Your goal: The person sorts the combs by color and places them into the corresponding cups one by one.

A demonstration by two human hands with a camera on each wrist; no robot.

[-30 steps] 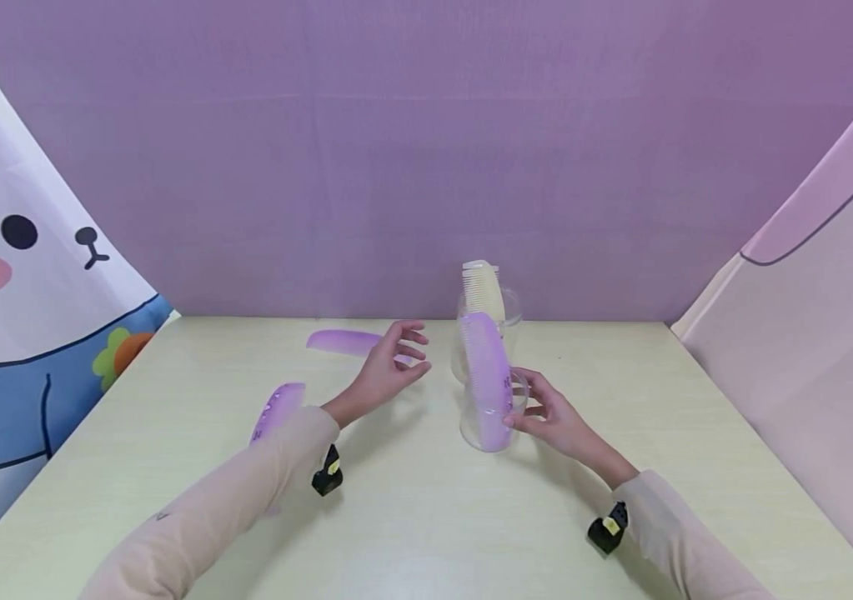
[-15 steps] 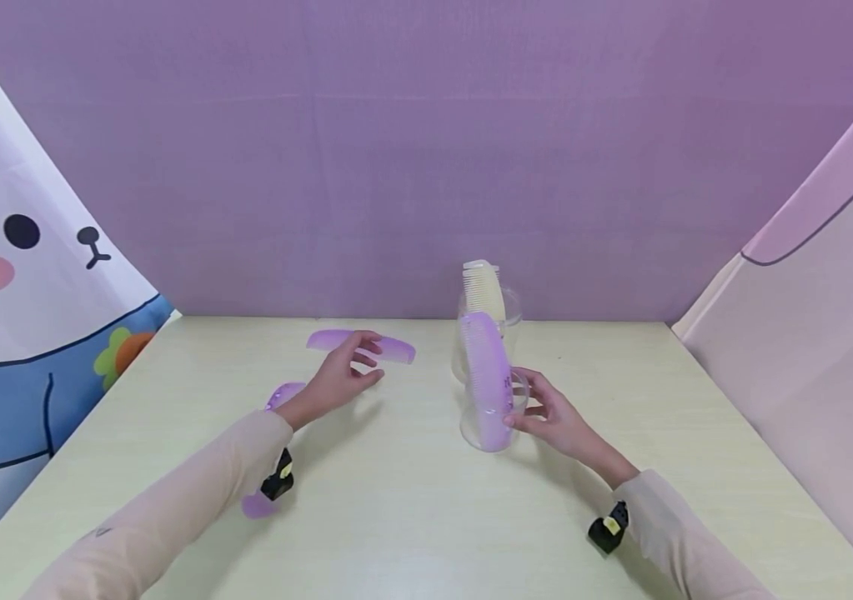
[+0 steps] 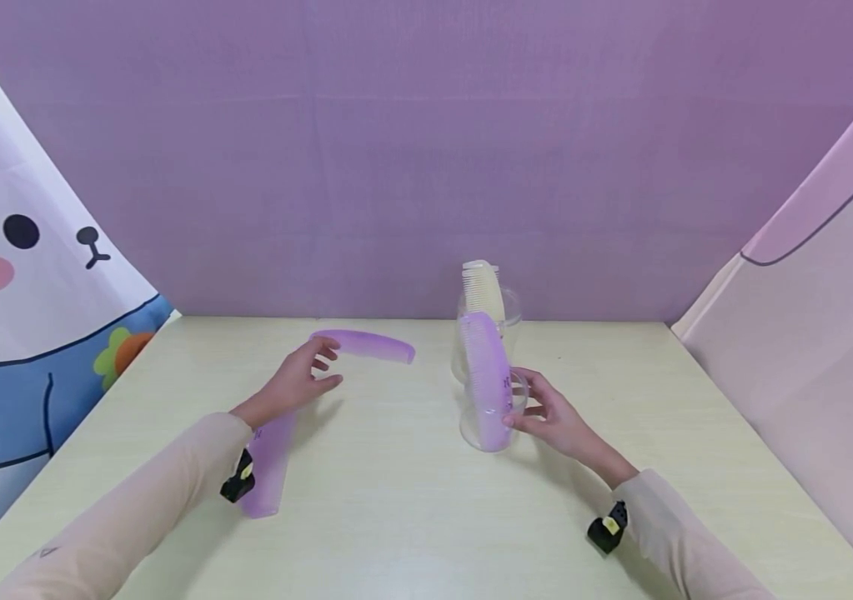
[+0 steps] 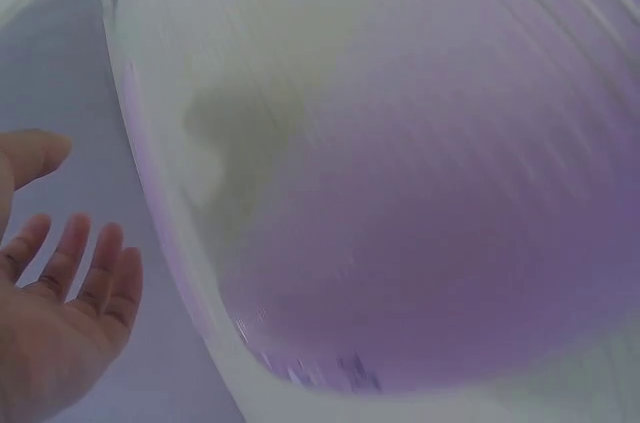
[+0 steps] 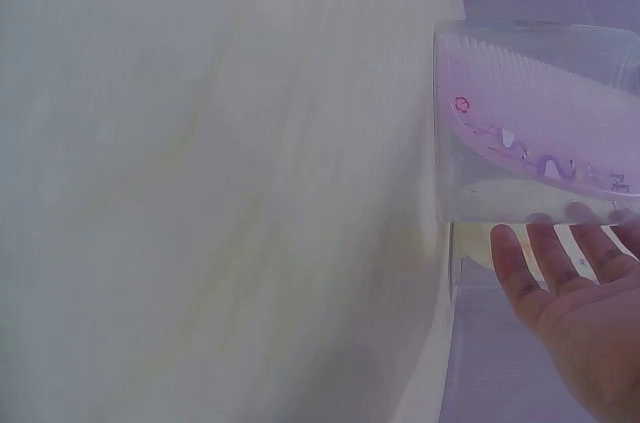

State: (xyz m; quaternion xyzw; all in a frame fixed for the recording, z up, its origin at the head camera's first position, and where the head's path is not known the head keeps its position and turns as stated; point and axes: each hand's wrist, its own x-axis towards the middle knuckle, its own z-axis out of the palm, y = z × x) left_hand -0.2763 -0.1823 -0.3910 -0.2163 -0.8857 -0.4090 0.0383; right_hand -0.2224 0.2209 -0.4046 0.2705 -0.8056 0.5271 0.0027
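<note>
In the head view, my left hand (image 3: 294, 383) hovers over the table with loosely bent fingers and nothing in them. Below its wrist a purple comb (image 3: 270, 467) lies on the table, partly covered by the forearm. Another purple comb (image 3: 373, 346) lies flat farther back, its left end behind the fingers. My right hand (image 3: 554, 417) holds the side of a clear cup (image 3: 474, 429), thumb at the near side and fingers at the far side. A third purple comb (image 3: 488, 367) leans upright in this cup. In the right wrist view the fingertips meet the cup wall (image 5: 520, 205).
Right behind the front cup stands a second clear cup (image 3: 512, 308) with a cream comb (image 3: 486, 287) upright in it. A purple cloth (image 3: 396, 167) rises at the table's back edge. Printed cloths flank the pale table (image 3: 411, 517).
My left hand has moved left, away from the cups, uncovering the right part of the far purple comb. The right hand and cups have stayed in place.
</note>
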